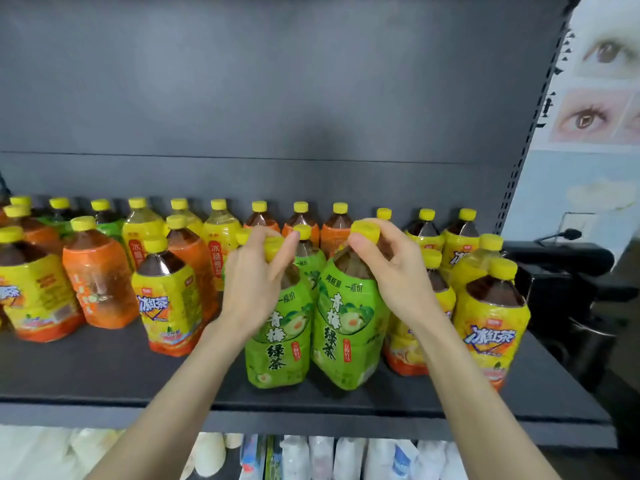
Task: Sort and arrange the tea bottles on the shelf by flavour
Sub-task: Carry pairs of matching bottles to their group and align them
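**Green teas in hand**

The left hand grips the left green bottle at its neck and the right hand pinches the cap of the right green bottle. Both bottles stand upright at the shelf front. Best to lift them straight up — neighbours crowd close.

On the dark shelf, the right grip pinches the yellow cap of a green-label bottle. Just left of that bottle stands a second green-label bottle, its neck held by the left grip. Further left of it stand a yellow-label bottle and an orange-label bottle. To its right stands another yellow bottle, and behind it a back row of yellow-capped bottles.
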The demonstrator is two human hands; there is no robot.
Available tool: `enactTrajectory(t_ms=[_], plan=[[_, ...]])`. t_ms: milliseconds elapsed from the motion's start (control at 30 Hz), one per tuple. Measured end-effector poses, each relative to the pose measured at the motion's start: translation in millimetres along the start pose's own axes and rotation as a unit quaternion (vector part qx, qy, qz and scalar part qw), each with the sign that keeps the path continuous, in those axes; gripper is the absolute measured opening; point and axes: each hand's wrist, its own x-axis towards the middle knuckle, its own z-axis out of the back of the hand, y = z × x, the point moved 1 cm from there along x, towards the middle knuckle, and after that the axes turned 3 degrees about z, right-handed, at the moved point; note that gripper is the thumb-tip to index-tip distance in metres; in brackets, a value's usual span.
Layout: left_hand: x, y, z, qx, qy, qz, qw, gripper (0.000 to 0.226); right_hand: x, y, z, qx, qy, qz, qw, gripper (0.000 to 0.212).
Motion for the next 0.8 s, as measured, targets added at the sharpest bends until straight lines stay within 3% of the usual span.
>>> enactTrajectory(t_ms=[167,367,533,633,800], plan=[[-15,34,-4,-0.01,0.044,0.014,0.999,0.048,-25,-42,-26,-0.057,-0.033,-0.057,0.996,0.031],[-10,53,-11,-0.053,0.037,0.03,0.997,0.04,-26,-60,-35,-0.094,-0.045,-0.073,0.992,0.029],[-24,61,-17,-0.123,0.031,0.076,0.989,0.028,-32,-80,-44,-0.133,-0.069,-0.105,0.983,0.041],[-55,81,-20,-0.173,0.032,0.131,0.976,0.044,-55,-87,-56,-0.132,-0.137,-0.094,0.977,0.044],[-96,107,-33,-0.234,0.055,0.25,0.938,0.081,-111,-114,-80,-0.101,-0.199,-0.181,0.958,0.094]])
